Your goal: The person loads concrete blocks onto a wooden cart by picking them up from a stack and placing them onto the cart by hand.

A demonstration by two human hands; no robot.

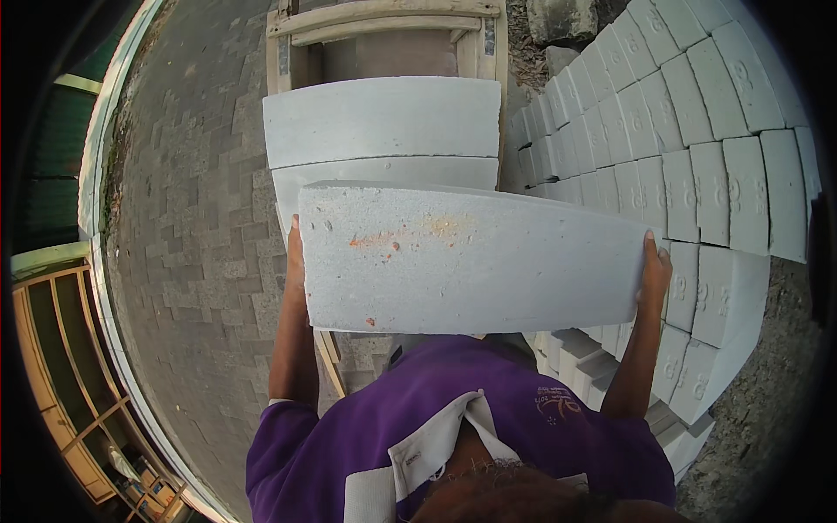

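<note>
Between my two hands is a long white lightweight concrete block [471, 261], held in front of my chest. My left hand [297, 255] grips its left end, and my right hand [652, 271] presses on its right end. Orange and yellowish crumbs mark the block's upward face. Just beyond it, two more white blocks [382, 121] lie side by side across a wooden frame [386, 23], which looks like a cart. The held block overlaps the nearer one in view and hides part of it.
A tall stack of white blocks [709, 186] rises close on my right, with lower blocks [582, 366] near my right forearm. Grey paving [196, 261] stretches along the left to a pale kerb [108, 287]. Wooden shelving [65, 366] stands beyond. Rough stones [562, 23] lie at the far right.
</note>
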